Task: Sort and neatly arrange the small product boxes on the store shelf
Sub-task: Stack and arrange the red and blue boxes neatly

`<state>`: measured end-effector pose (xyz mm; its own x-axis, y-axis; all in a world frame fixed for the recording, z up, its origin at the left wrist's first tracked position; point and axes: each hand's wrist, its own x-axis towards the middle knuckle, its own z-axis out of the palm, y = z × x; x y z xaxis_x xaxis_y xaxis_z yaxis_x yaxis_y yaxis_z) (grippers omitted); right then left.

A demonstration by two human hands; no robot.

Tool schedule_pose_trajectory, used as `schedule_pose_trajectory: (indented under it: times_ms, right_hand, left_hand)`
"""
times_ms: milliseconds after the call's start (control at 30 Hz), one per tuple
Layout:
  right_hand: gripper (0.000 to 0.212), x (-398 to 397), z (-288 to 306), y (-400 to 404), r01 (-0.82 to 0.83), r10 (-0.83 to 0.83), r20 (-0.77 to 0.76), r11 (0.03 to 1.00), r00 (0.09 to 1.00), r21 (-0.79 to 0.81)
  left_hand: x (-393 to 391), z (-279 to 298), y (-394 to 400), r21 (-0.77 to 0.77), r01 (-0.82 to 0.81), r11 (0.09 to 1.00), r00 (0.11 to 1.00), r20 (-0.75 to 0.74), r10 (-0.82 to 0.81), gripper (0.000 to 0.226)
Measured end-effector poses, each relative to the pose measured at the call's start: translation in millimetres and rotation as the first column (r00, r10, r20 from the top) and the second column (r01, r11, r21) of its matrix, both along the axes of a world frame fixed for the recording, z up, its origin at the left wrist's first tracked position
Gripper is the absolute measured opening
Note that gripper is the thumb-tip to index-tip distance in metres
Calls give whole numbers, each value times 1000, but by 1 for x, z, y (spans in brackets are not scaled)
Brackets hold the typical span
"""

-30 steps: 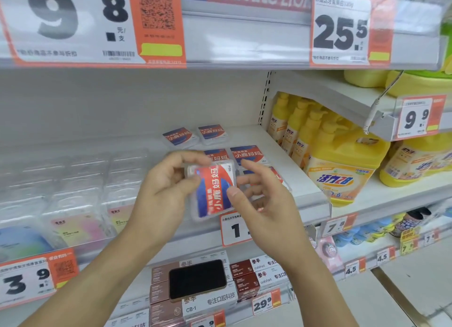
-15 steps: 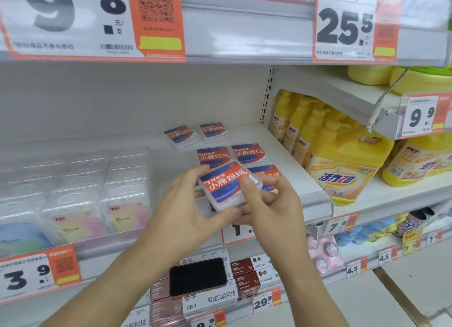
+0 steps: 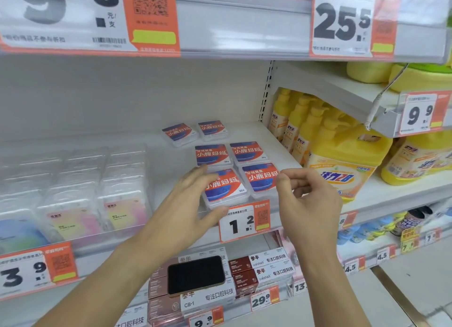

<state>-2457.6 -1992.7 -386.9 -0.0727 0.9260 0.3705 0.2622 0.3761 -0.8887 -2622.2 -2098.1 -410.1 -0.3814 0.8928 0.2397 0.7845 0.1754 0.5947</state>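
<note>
Several small clear boxes with red-and-blue labels lie flat on the white shelf (image 3: 278, 140), in rows of two. The back pair (image 3: 179, 133) is slightly askew; the middle pair (image 3: 212, 154) is straight. My left hand (image 3: 188, 204) holds the front-left box (image 3: 225, 187) on the shelf, thumb at its front edge and fingers at its far left corner. The front-right box (image 3: 261, 177) lies beside it. Just right of that box my right hand (image 3: 308, 199) hovers with loosely curled fingers, holding nothing.
Stacked clear plastic packs (image 3: 73, 192) fill the shelf's left part. Yellow detergent bottles (image 3: 342, 160) stand in the bay to the right. A 1.2 price tag (image 3: 244, 220) hangs on the shelf edge. A black phone (image 3: 195, 275) lies on boxes on the lower shelf.
The box held up in both hands has come down onto the shelf at the front left. My right hand has let go and moved right.
</note>
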Motion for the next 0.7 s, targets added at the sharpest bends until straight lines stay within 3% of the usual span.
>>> schedule_pose_trajectory:
  times_ms: [167,300,433,700]
  right_hand:
    - [13,7,-8,10,59,-57,-60,998,997,24]
    - [12,3,-20,19,-57,47,101,994,994,91]
    - [28,0,-31,25,-197,167,326,979,930,61]
    - [28,4,-32,33,-227,190,356,972,915,65]
  left_hand:
    - [0,0,2,-40,-28,999,999,-30,27,66]
    - [1,5,3,-88,-36,995,999,-41,32,61]
    - [6,8,6,-102,-55,993,998,-3,55,60]
    - [0,11,15,-4,-91,996,996,-10,91,50]
